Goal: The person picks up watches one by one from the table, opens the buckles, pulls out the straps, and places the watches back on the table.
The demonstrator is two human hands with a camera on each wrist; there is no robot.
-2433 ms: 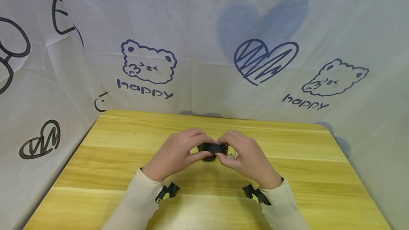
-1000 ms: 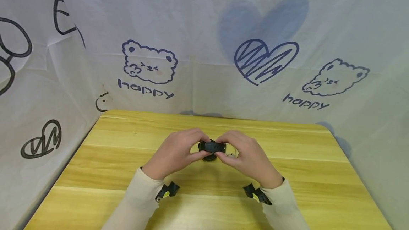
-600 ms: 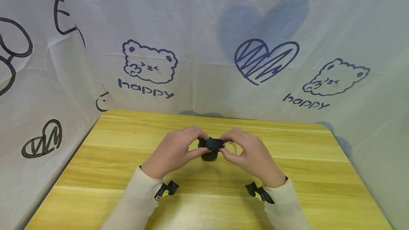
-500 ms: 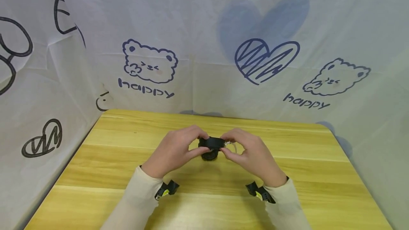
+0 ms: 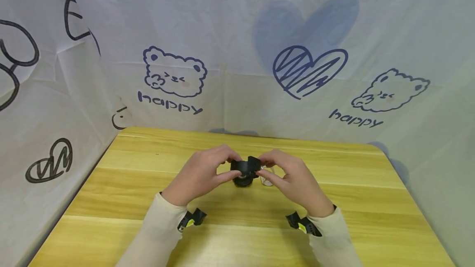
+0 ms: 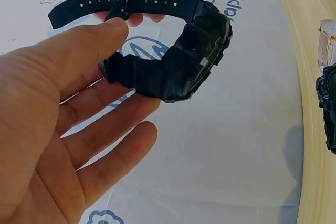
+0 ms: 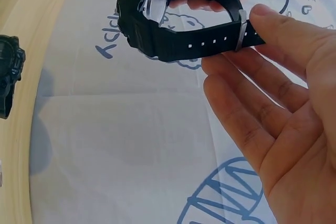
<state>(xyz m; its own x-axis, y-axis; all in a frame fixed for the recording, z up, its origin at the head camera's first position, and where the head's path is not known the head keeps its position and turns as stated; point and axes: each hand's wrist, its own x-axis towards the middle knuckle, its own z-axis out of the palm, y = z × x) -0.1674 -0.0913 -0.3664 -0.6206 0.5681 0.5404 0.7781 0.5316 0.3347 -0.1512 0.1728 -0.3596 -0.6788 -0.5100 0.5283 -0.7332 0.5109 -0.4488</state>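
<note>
A black wristwatch (image 5: 240,166) is held up between both hands, its strap curved into a loop. My left hand (image 5: 202,174) pinches the strap between thumb and fingers. The other end is pinched by my right hand (image 5: 295,180). In the right wrist view the perforated strap (image 7: 202,43) passes through a metal buckle (image 7: 241,30) close to the right thumb. The left wrist view shows the thick watch case (image 6: 197,56) facing away to the right. Beneath the held watch, a second black watch (image 5: 243,181) lies on the table.
A pale-strapped watch (image 5: 267,181) lies on the wooden table (image 5: 237,234), partly behind the right hand. Printed white cloth (image 5: 222,94) hangs behind the table and at its sides. Black wrist mounts (image 5: 304,223) sit at both sleeve cuffs.
The held watch has turned and lifted slightly, its strap now forming a more open loop. My right hand has shifted a little to the right, and more of the pale watch shows.
</note>
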